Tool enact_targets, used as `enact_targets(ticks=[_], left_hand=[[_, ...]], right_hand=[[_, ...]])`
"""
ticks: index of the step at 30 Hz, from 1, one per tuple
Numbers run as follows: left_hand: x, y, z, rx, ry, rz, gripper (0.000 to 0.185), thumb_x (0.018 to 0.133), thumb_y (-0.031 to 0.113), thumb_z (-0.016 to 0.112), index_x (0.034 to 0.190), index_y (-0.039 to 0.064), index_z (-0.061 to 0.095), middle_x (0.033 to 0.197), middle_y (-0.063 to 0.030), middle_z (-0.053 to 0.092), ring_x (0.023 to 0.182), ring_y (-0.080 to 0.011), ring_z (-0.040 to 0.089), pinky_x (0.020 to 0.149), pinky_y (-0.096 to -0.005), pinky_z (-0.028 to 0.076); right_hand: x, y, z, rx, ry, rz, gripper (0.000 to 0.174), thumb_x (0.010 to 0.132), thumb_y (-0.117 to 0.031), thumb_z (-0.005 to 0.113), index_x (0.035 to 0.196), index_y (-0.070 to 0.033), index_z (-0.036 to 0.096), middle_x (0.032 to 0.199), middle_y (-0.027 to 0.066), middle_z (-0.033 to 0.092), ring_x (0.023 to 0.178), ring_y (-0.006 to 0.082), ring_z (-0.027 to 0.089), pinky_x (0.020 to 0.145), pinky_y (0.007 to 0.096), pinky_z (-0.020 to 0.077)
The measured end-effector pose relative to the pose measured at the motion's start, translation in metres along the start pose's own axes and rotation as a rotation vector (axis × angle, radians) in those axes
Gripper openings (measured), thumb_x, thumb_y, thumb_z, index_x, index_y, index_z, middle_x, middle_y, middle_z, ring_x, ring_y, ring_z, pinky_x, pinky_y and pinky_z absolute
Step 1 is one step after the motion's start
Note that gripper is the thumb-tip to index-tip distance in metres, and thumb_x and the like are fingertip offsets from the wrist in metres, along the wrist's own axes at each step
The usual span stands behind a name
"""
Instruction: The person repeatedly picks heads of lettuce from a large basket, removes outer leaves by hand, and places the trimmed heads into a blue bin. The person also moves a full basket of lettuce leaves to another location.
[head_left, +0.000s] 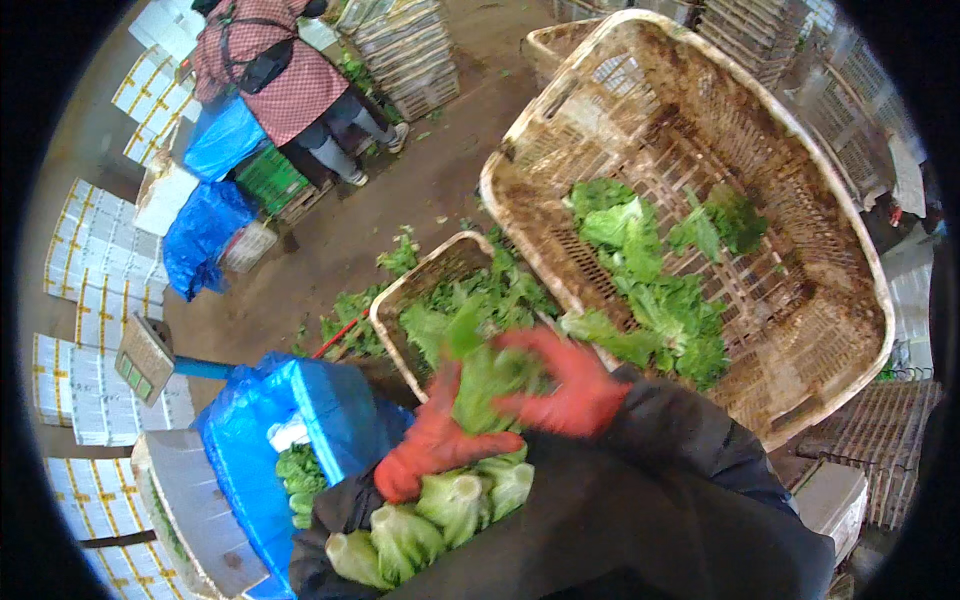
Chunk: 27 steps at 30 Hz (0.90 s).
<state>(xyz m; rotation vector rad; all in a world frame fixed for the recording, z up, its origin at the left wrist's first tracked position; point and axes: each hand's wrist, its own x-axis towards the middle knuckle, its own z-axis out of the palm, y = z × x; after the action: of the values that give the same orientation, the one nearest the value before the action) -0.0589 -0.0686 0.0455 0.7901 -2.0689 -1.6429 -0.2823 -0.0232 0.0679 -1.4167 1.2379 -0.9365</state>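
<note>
Both hands wear red gloves and are blurred. My right hand (566, 382) is at a green lettuce head (487, 382), its fingers curled along the right side of the leaves. On the left side of that head is my left hand (442, 442), thumb and fingers spread; whether it grips the leaves is unclear. Several lettuce heads (450, 506) lie against my body under the left forearm, cut stems facing outward. Beyond the hands a small crate (382, 315) holds loose leaves. The large muddy plastic crate (881, 300) at the right has more lettuce on its floor.
At left stands a box lined with blue plastic (247, 457), with greens inside. White foam boxes (105, 300) with yellow tape are stacked at far left. A person (277, 75) in a checked coat bends over a green crate (274, 180). Leaf scraps (401, 255) litter the wet floor.
</note>
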Motion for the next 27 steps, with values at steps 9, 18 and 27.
enact_targets(ticks=[9,18,27], left_hand=[[-0.042,-0.060,0.000,-0.670,-0.191,-0.362,0.114,0.071,0.055,0.079,0.152,0.002,0.020,0.150,-0.0095,0.035,0.137,-0.0228,0.036,0.114,-0.0388,0.027],[-0.031,-0.027,0.000,-0.259,-0.128,-0.181,0.071,0.082,0.038,0.070,0.140,0.004,0.045,0.129,-0.0077,0.057,0.116,-0.0185,0.051,0.102,-0.0348,0.038],[-0.010,-0.036,0.000,-0.145,0.281,-0.261,0.077,0.085,0.041,0.074,0.144,0.006,0.040,0.136,-0.0112,0.052,0.124,-0.0226,0.050,0.104,-0.0372,0.039]], right_hand=[[-0.047,0.103,0.001,-0.219,-0.167,0.182,0.035,0.083,-0.020,0.061,0.117,-0.011,0.062,0.094,0.0136,0.065,0.079,0.0270,0.064,0.068,0.0386,0.0515],[0.052,0.089,-0.062,-0.525,-0.359,0.358,0.028,0.089,-0.024,0.058,0.112,-0.009,0.066,0.090,0.0145,0.069,0.066,0.0278,0.067,0.062,0.0419,0.0552],[0.031,0.075,0.006,0.522,-0.067,0.007,0.047,0.092,-0.029,0.065,0.133,-0.009,0.054,0.115,0.0127,0.066,0.080,0.0176,0.066,0.074,0.0348,0.0534]])
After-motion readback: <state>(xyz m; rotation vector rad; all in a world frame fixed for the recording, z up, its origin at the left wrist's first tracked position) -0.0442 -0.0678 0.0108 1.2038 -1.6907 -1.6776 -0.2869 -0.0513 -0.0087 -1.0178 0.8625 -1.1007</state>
